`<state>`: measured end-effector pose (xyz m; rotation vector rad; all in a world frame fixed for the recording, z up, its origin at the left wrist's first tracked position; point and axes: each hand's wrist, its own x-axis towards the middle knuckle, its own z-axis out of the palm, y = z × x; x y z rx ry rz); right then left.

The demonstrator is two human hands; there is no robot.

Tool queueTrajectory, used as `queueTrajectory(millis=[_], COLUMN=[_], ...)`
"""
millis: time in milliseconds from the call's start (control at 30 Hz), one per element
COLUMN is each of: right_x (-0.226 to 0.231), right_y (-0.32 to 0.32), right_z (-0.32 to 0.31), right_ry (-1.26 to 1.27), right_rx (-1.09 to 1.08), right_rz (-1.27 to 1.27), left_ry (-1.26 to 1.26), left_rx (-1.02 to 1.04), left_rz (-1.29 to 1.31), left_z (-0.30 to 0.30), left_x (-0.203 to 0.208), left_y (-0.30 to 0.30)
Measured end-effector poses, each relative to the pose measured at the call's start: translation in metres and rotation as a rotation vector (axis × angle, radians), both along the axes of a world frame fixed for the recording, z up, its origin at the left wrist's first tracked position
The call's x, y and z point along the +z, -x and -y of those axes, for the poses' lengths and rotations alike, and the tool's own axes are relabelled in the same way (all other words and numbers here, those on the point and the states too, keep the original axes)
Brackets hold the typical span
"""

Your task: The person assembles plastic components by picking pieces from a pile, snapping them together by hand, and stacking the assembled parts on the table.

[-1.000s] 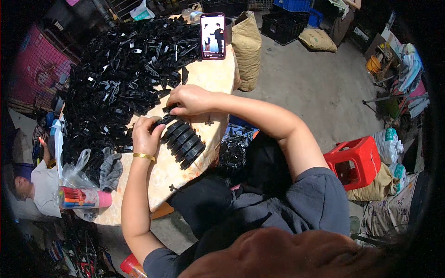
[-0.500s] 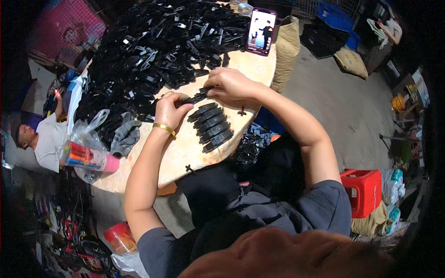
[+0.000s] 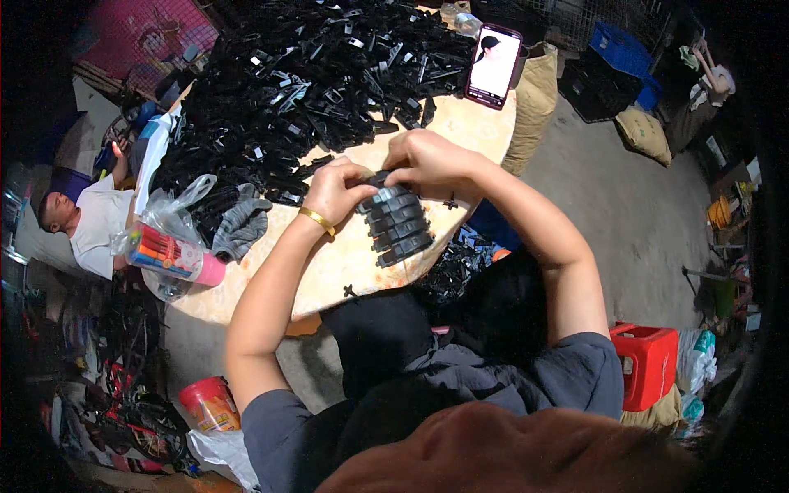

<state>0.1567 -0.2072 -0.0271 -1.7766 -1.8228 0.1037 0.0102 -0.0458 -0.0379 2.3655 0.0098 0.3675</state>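
Note:
Both hands meet at the far end of a short row of black plastic pieces (image 3: 398, 220) lying side by side on the pale round table (image 3: 271, 287). A dark piece (image 3: 377, 178) is pinched between my left hand (image 3: 332, 191) and my right hand (image 3: 427, 159); fingers hide most of it. Thumbs and fingertips of both hands are closed on it, low over or touching the row's far end. Beyond them spreads a large heap of loose black plastic parts (image 3: 304, 82). Two small black cross-shaped bits, one of them a left cross-shaped bit (image 3: 349, 291), lie near the table edge.
A phone (image 3: 493, 67) with a lit screen stands at the far right. Grey gloves (image 3: 241, 222) and a pink-ended tub of coloured pens (image 3: 177, 256) lie at the left. A red stool (image 3: 649, 366) stands at my right. Other people are at left and far right.
My hands have brought the black piece from beyond the row to its far end. The view has shifted, and the phone's picture has changed.

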Motion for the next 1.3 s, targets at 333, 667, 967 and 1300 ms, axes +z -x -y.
queueTrajectory(millis=[333, 667, 967, 1300], right_x=[-0.024, -0.014, -0.004, -0.002], right_y=[-0.026, -0.026, -0.004, 0.008], right_z=[-0.026, -0.025, -0.001, 0.000], right_ry=[-0.284, -0.074, 0.005, -0.112], right_rx=[-0.416, -0.465, -0.286, -0.169], right_rz=[0.299, 0.293, 0.146, 0.005], left_ry=[-0.559, -0.505, -0.519, -0.249], left_rx=[0.185, 0.307, 0.329, 0.092], left_rz=[-0.086, -0.052, 0.040, 0.098], left_z=[-0.069, -0.048, -0.044, -0.010], left_x=[0.053, 0.025, 0.030, 0.009], left_y=[0.039, 0.016, 0.019, 0.006])
